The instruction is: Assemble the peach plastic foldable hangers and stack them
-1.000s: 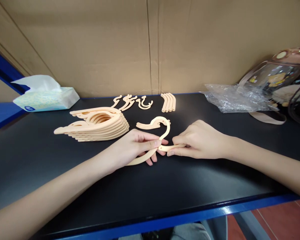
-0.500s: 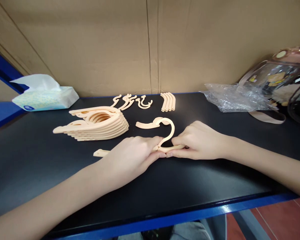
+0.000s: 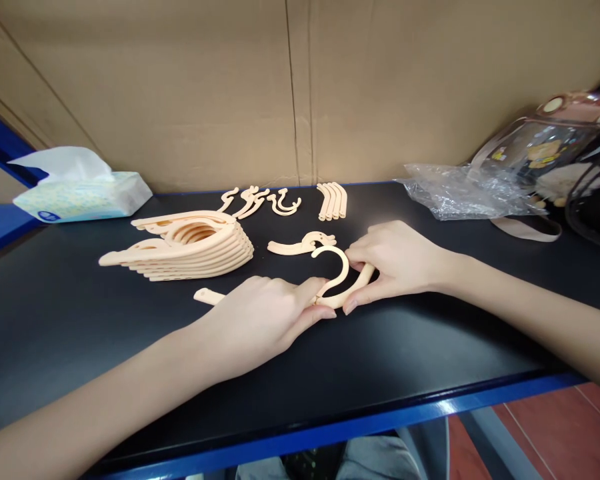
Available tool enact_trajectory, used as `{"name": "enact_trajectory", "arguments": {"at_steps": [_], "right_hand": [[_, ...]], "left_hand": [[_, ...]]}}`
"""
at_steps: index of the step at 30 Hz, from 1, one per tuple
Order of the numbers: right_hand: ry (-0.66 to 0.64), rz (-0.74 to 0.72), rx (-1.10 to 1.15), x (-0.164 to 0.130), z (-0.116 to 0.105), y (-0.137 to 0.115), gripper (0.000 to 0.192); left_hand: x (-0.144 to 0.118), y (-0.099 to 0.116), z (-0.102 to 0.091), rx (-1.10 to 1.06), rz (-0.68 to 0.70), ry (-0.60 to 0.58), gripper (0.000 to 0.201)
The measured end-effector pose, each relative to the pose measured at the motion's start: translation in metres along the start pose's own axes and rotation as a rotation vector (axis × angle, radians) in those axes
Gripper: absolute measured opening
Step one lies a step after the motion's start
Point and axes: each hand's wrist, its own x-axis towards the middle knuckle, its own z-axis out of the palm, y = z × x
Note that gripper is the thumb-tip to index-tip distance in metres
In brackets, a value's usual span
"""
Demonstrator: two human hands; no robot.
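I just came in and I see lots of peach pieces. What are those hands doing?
A person is working on a plastic hanger at a black table. The left hand presses one arm of it flat, while the right hand grips the other arm beside the hook. A stack of hangers lies to the left, and loose pieces sit near the back.

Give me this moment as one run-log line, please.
left hand: pressing hanger arm | right hand: gripping other arm | hook: upright

I log: matte black blue-edged counter (image 3: 130, 373); creased brown cardboard back wall (image 3: 205, 87); reddish tiled floor (image 3: 545, 440) below right.
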Motion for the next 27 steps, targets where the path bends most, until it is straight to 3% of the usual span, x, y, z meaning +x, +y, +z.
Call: {"name": "enact_trajectory", "arguments": {"at_steps": [6, 17, 27], "right_hand": [[0.004, 0.089, 0.008, -0.0003, -0.0041, 0.0064, 0.065], [0.004, 0.138, 0.044, -0.0012, -0.0054, 0.0084, 0.062], [0.061, 0.16, 0.048, -0.0019, -0.006, 0.01, 0.059]], "left_hand": [[-0.0032, -0.0002, 0.0022, 0.031, 0.083, 0.045, 0.032], [-0.0025, -0.0083, 0.0065, -0.141, 0.232, 0.178, 0.021], [-0.0022, -0.0075, 0.0033, -0.123, 0.208, 0.16, 0.021]]}}
